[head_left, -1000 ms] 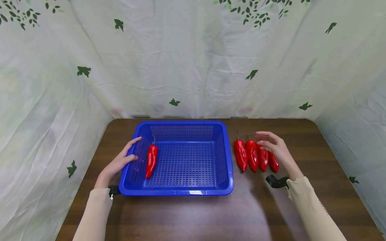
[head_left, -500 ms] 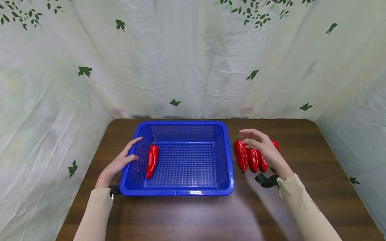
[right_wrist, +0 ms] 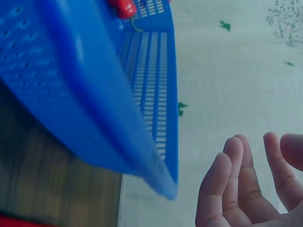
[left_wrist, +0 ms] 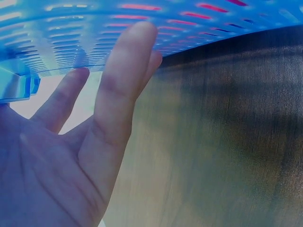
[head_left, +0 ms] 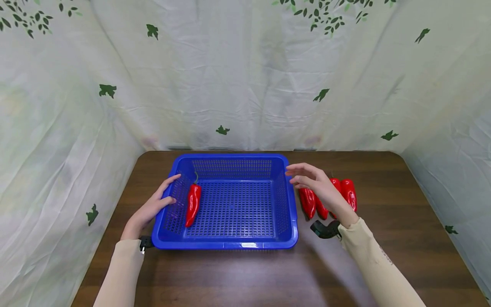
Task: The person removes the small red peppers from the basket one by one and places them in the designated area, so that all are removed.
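Observation:
A blue perforated plastic basket (head_left: 218, 246) stands on the wooden table. One red chili pepper (head_left: 193, 205) with a green stem lies inside, along the left wall. My left hand (head_left: 149, 209) rests at the left rim, thumb and index finger spread over it; in the left wrist view its fingers lie fairly straight against the slotted wall (left_wrist: 94, 28). Beyond the right rim, my right hand (head_left: 316, 183) hovers with loosely bent fingers, holding nothing, as the right wrist view also shows. Beneath it are several more red chili peppers (head_left: 348, 192) side by side, partly hidden by this hand.
The brown table (head_left: 230, 277) extends in front of the basket and to both sides. A pale curtain (head_left: 249, 85) printed with leaves and birds closes off the back and sides. Each wrist carries a black camera mount, such as the right one (head_left: 325, 229).
My right hand has moved left across the row of peppers to the basket's right rim, uncovering the rightmost peppers. The left hand, basket and peppers have stayed put.

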`<action>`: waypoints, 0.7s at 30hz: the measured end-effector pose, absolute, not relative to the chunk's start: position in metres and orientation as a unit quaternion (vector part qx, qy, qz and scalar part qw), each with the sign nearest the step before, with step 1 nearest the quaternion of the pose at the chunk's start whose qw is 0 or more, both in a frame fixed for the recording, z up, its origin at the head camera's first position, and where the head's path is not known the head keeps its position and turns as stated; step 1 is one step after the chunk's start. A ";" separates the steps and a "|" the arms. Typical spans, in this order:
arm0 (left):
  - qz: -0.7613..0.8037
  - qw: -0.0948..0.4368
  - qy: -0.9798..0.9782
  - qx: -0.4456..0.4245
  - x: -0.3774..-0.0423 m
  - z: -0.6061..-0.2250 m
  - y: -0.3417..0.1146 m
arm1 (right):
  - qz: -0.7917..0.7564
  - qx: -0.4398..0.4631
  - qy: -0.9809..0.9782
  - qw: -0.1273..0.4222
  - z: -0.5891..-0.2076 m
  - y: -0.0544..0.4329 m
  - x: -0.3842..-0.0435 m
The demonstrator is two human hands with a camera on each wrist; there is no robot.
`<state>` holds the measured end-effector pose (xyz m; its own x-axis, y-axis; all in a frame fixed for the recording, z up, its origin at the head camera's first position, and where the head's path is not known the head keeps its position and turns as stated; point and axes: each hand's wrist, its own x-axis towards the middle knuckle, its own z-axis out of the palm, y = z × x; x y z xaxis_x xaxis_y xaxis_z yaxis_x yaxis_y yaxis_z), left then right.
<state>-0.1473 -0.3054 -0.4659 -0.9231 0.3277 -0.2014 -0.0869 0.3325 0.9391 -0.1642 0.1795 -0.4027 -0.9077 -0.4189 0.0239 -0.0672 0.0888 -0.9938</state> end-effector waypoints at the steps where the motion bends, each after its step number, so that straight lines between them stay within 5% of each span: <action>1: 0.572 0.181 0.796 0.076 -0.147 -0.466 -0.305 | -0.656 -0.167 0.724 0.137 -0.402 0.176 -0.164; 21: 0.575 0.184 0.794 0.066 -0.147 -0.464 -0.304 | -0.659 -0.200 0.706 0.166 -0.394 0.115 -0.175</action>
